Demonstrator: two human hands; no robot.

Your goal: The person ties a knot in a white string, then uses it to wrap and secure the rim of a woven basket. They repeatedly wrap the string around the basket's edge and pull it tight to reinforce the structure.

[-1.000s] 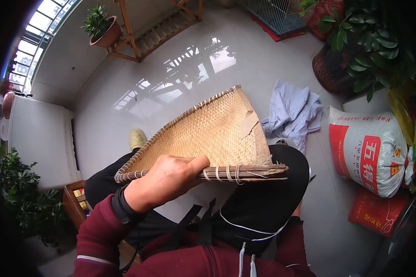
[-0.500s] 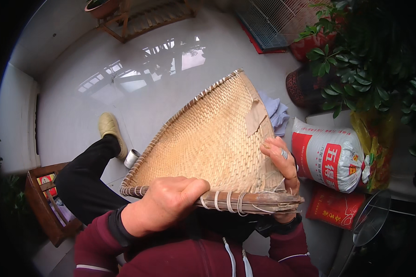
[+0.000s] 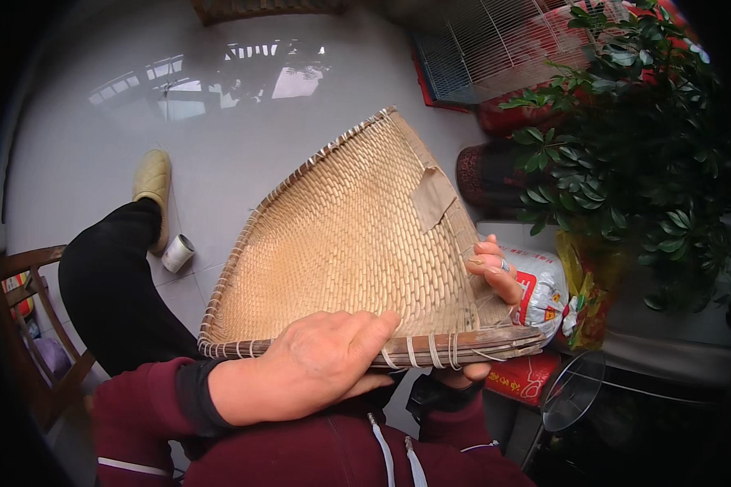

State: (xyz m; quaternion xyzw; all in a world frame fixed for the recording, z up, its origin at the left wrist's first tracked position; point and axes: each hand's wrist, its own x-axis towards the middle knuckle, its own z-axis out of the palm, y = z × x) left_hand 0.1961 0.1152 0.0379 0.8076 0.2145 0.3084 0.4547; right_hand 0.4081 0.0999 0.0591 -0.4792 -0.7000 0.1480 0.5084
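Note:
A woven bamboo winnowing basket point(image 3: 325, 243) lies tilted across my lap, its bound rim toward me. A brown patch point(image 3: 434, 199) sits on its flat right-hand strip. My left hand point(image 3: 317, 357) is closed over the near rim, its back turned up and some fingertips hidden. At the right-hand corner, where the rim ends in split, cord-tied wood, my right hand point(image 3: 498, 272) holds on from behind. Its fingers curl over the edge, one with a ring; most of its palm is hidden by the basket.
To the right are a white-and-red sack point(image 3: 538, 284), a red box point(image 3: 521, 380), a leafy plant point(image 3: 625, 146), a dark pot point(image 3: 487, 174) and a wire cage point(image 3: 503, 49). A small white roll point(image 3: 178, 253) lies by my shoe point(image 3: 153, 183). A wooden chair point(image 3: 32, 264) stands left.
My left hand has slid right along the near rim and lies flatter over it. The right fingers have curled in more. The whole view has shifted, with surroundings moving left.

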